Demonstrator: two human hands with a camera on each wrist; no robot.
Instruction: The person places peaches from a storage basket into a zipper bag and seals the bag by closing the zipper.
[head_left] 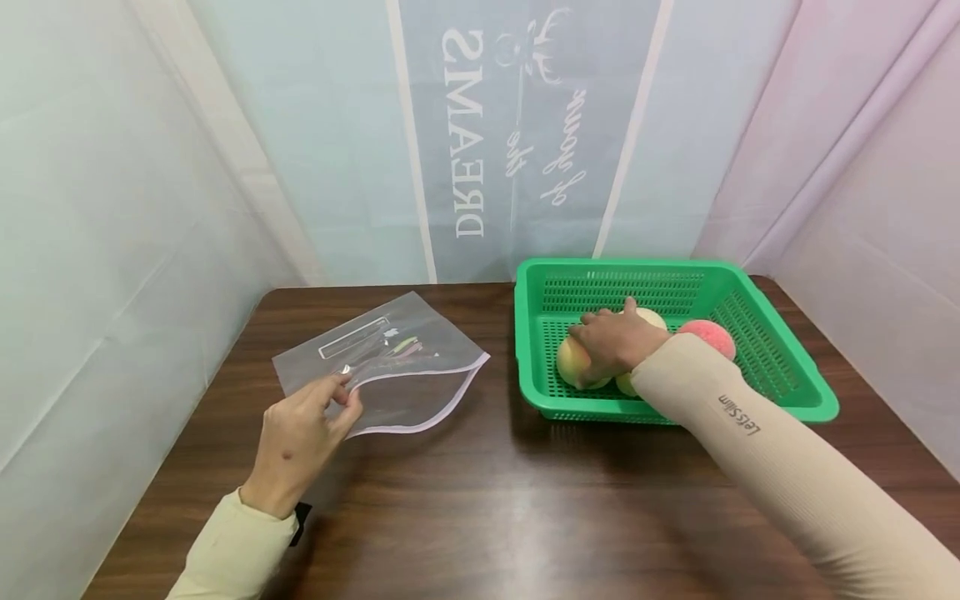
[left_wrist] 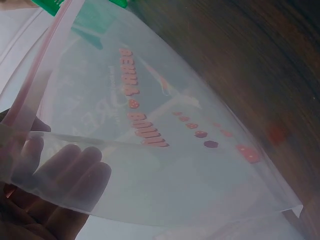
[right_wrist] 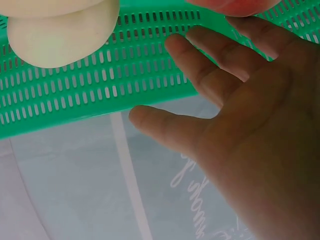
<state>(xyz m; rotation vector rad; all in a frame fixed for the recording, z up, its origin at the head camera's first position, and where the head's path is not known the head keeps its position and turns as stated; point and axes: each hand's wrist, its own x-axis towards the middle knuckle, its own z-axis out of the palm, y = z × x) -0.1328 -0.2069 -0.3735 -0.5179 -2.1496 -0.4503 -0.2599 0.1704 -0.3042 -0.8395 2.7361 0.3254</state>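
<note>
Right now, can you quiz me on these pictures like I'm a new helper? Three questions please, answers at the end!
1. True or false: the basket has holes in its sides.
2. What does the left grip pinch?
3. In the head view, is the pinkish-red round thing to the left or the right of the right grip?

Key:
1. True.
2. The edge of the clear bag.
3. To the right.

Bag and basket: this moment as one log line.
left hand: pinches bag edge | bag: mouth gaping | right hand: in basket, over yellow fruit | pink fruit: farther right
</note>
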